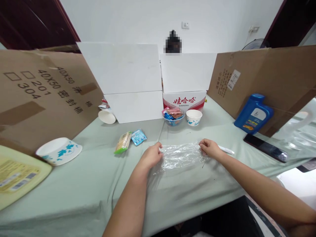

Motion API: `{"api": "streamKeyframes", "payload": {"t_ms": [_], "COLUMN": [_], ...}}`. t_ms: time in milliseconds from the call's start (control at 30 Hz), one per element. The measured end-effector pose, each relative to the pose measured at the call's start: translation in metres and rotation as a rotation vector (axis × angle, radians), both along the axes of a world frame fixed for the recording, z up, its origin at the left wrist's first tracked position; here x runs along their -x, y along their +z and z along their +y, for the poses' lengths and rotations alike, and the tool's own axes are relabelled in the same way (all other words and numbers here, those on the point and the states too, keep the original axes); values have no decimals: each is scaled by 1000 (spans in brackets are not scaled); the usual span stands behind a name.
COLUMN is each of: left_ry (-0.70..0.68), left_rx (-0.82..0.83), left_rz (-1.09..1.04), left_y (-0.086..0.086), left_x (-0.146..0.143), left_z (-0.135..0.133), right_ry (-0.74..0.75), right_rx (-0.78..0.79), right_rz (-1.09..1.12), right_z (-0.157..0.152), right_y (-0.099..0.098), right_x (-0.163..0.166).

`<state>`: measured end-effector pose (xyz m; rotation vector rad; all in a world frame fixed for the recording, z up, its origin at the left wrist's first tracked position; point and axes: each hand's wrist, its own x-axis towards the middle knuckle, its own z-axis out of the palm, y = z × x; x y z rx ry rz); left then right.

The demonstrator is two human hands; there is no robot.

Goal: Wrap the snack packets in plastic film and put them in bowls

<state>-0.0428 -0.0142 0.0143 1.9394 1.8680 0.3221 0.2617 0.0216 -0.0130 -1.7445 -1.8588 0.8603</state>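
A clear plastic bag (181, 155) lies flat on the pale green tablecloth (98, 177) in front of me. My left hand (151, 156) pinches its left edge with curled fingers. My right hand (209, 147) pinches the right edge, also closed on the plastic. The bag is stretched between the two hands. Beyond it lie a yellow-green snack packet (122, 142) and a small blue packet (138, 137).
A bowl of snack packets (173, 117) and a small white bowl (194, 117) stand before a red-and-white carton (184, 100). Also here: a tipped paper cup (107, 116), a blue-patterned white bowl (58, 151), a blue bottle (253, 114), a black phone (265, 147), and cardboard walls on both sides.
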Motion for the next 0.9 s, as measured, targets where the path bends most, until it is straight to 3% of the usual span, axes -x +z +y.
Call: {"api": "streamKeyframes", "payload": {"t_ms": [233, 367, 400, 467, 533, 600, 700, 800, 900], "left_ry": [118, 292, 268, 40, -297, -503, -534, -525, -529], "left_rx": [-6, -342, -423, -438, -303, -147, -22, 1, 4], "left_rz": [102, 192, 187, 128, 79, 96, 132, 118, 114], "left_y": [3, 12, 13, 10, 1, -9, -20, -22, -20], "left_x": [4, -12, -18, -33, -45, -52, -52, -48, -47], "left_z": [0, -8, -11, -14, -14, -12, -8, -6, -6], "right_ry": [-32, -34, -34, -30, -21, -18, -69, -147, -117], "right_rx": [-167, -182, -184, -188, -190, -186, -184, -196, -240], "right_rz": [-334, -440, -457, -482, -497, -504, -519, -543, -544], "right_z": [-2, -4, -4, -6, -5, -1, 12, 23, 14], "right_y": [-5, -6, -7, -7, -6, -3, 10, 29, 40], "right_x": [13, 18, 19, 21, 21, 18, 1, -16, -11]}}
